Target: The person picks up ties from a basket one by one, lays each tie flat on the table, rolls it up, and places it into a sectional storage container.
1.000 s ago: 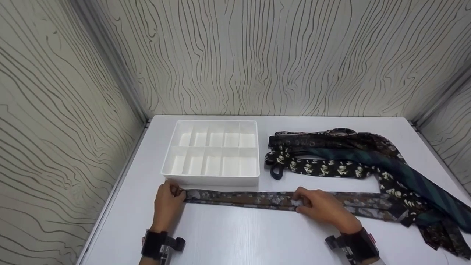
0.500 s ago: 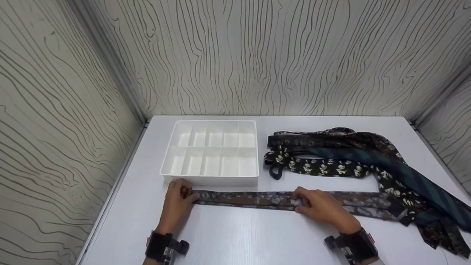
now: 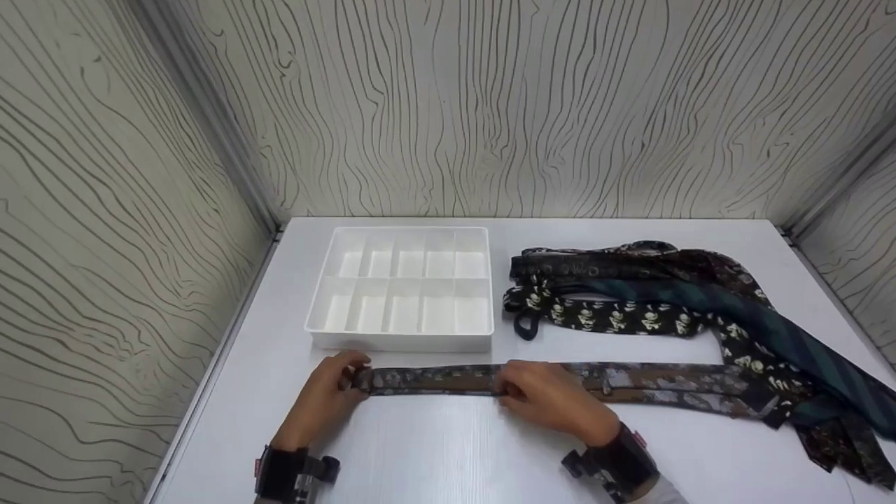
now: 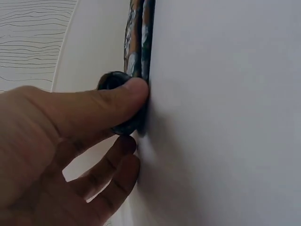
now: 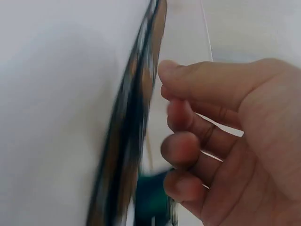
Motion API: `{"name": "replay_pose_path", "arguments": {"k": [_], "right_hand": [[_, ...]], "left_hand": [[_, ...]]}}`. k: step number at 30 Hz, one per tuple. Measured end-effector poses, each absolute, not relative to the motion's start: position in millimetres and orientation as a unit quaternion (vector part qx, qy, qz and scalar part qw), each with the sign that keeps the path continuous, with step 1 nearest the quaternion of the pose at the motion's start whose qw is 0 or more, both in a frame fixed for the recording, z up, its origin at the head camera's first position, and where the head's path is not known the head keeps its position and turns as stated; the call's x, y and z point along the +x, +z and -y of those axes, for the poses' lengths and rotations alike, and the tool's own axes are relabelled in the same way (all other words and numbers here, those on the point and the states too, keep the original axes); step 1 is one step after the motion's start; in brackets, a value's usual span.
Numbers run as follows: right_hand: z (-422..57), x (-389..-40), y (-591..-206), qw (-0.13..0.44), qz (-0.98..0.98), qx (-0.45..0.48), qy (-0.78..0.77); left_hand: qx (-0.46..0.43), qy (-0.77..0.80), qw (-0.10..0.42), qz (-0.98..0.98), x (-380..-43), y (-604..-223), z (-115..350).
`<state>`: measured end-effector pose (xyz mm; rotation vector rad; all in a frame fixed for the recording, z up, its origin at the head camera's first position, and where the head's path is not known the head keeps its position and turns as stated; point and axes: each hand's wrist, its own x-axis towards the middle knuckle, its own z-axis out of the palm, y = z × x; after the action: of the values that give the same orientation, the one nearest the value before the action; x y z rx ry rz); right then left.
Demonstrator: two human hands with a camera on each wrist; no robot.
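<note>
Far left there's a pale wall panel (image 3: pixel 77 280) with wavy dark wood-grain lines, then a black wrist strap (image 3: pixel 283 470) with the left hand (image 3: pixel 325 392) just past it. That hand has the rolled-up end of a brown-and-grey patterned tie (image 3: pixel 434 379) pinched under the thumb; the left wrist view shows the small coil pretty clearly, with the lower fingers loosely bent beneath it. A white divided tray (image 3: pixel 400 342) sits just behind, two rows of five compartments. The rest of the patterned tie lies stretched out on the white table (image 3: pixel 434 455), running along in front of the tray and off to the right, with a lengthwise line down it. The right hand (image 3: pixel 549 397) is partway along the tie, fingers loosely curled, gripping nothing as far as I can see; in its wrist view the thumb tip is right by the tie's edge, but I can't tell if they touch. Further right there's a heap: dark ties (image 3: pixel 595 266) at the back, a black one with pale figures (image 3: pixel 647 320) in front, and a green-blue striped tie (image 3: pixel 777 329) slanting toward the table's right edge. The patterned tie's wide end reaches that heap.
</note>
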<state>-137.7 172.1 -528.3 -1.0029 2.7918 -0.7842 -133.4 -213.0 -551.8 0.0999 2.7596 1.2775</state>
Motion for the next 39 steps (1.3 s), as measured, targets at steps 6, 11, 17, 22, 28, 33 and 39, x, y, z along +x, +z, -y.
{"name": "replay_pose_path", "arguments": {"k": [6, 11, 17, 22, 28, 33, 39], "right_hand": [[-106, -143, -533, -0.022, -0.875, -0.426, -0.231], [-62, -147, -537, -0.025, -0.858, -0.474, -0.199], [-38, -151, -546, -0.016, -0.858, -0.493, -0.143], [-36, -152, -548, 0.002, -0.863, -0.480, -0.161], [-39, -153, -548, 0.012, -0.865, -0.468, -0.179], [-39, -155, -548, 0.016, -0.868, -0.467, -0.166], [-39, -156, -547, 0.043, -0.877, -0.427, -0.216]], "left_hand": [[0.050, 0.357, 0.027, -0.932, -131, -548, 207], [0.086, 0.328, 0.010, -0.941, -129, -549, 203], [0.126, 0.320, 0.019, -0.939, -133, -546, 202], [0.148, 0.326, 0.021, -0.934, -135, -543, 199], [0.139, 0.383, 0.033, -0.913, -134, -542, 196], [0.168, 0.369, 0.005, -0.914, -136, -542, 191], [0.177, 0.330, -0.016, -0.927, -137, -544, 180]]}}
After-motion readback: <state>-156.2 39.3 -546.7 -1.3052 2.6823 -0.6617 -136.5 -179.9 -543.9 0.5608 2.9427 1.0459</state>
